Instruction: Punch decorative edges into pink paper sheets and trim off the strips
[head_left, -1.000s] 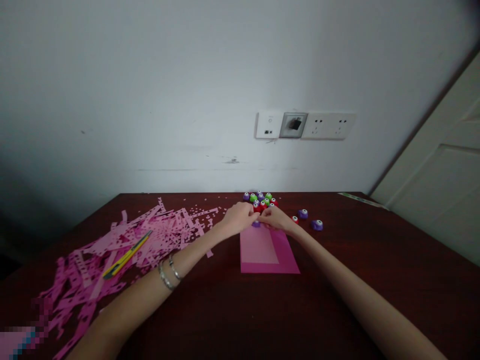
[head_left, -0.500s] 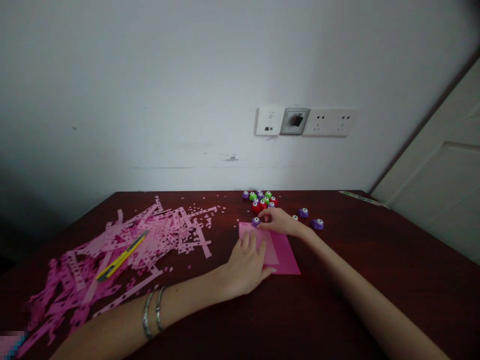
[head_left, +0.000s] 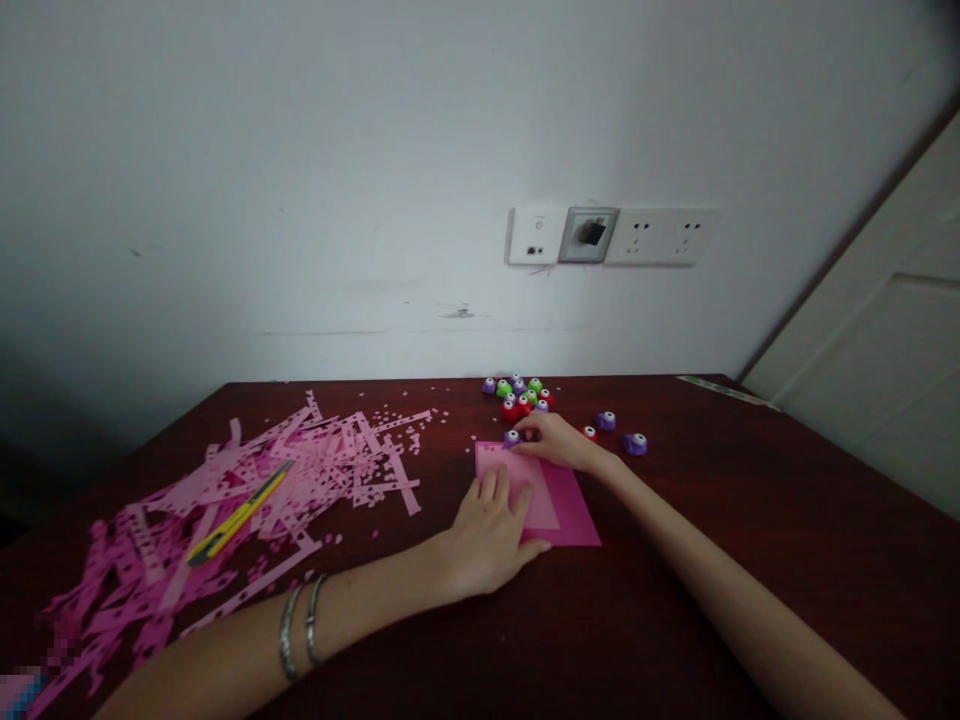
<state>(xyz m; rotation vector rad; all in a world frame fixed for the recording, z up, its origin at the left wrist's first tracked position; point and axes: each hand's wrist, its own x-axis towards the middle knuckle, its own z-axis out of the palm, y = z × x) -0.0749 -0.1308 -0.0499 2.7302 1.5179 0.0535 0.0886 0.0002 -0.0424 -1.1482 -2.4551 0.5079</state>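
My left hand [head_left: 491, 530] lies with spread fingers on a light pink paper sheet [head_left: 544, 505], which rests over a larger deep pink sheet [head_left: 577, 515]. At the far edge of the sheets, my right hand [head_left: 553, 440] has its fingers closed around the side of a small purple craft punch [head_left: 512, 438] with a white button. Small holes show along the light sheet's far edge, left of the punch. The fingers partly cover this punch, and my right hand hides part of both sheets.
Behind my hands stands a cluster of purple, green and red punches [head_left: 525, 400]. Two purple punches [head_left: 635, 443] and a red one [head_left: 589, 433] sit to the right. Punched pink paper strips [head_left: 285, 490] and confetti cover the left side, with a yellow utility knife [head_left: 238, 515] on top.
Both hands keep nearly the same place on the paper and the punch. The view has shifted slightly, and the red punch beside my right wrist shows more.
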